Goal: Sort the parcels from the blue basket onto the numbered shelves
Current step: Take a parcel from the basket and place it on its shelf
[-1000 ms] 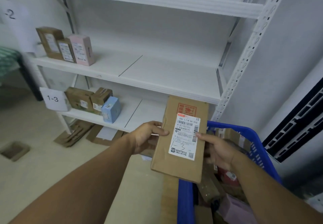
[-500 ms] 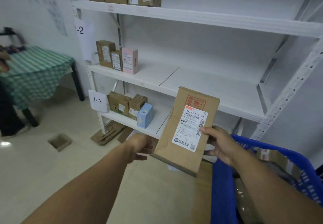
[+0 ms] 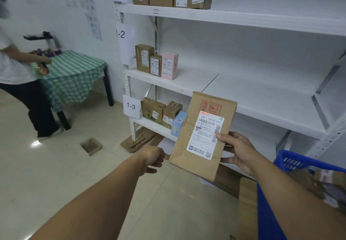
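My right hand [image 3: 237, 151] grips a flat brown cardboard parcel [image 3: 191, 151] by its right edge, thumb on the white shipping label, which has "1-3" handwritten on it. The parcel is upright in front of the white shelves. My left hand [image 3: 153, 158] hangs just left of the parcel, apart from it, fingers loosely curled and holding nothing. The blue basket [image 3: 299, 162] sits at the lower right with more parcels inside. Shelf sign 1-3 [image 3: 131, 106] marks the low shelf [image 3: 155, 126], sign 1-2 [image 3: 121, 33] the one above.
Shelf 1-3 holds two brown boxes and a light blue box [image 3: 177, 123]. Shelf 1-2 holds three small boxes [image 3: 156, 62]; the top shelf has several parcels. Flattened cardboard [image 3: 138, 140] lies under the rack. A person [image 3: 16, 71] stands by a green checked table [image 3: 74, 75].
The view has swung left and pulled back. My left hand has let go of the parcel and dropped away to its left; only my right hand holds it now.
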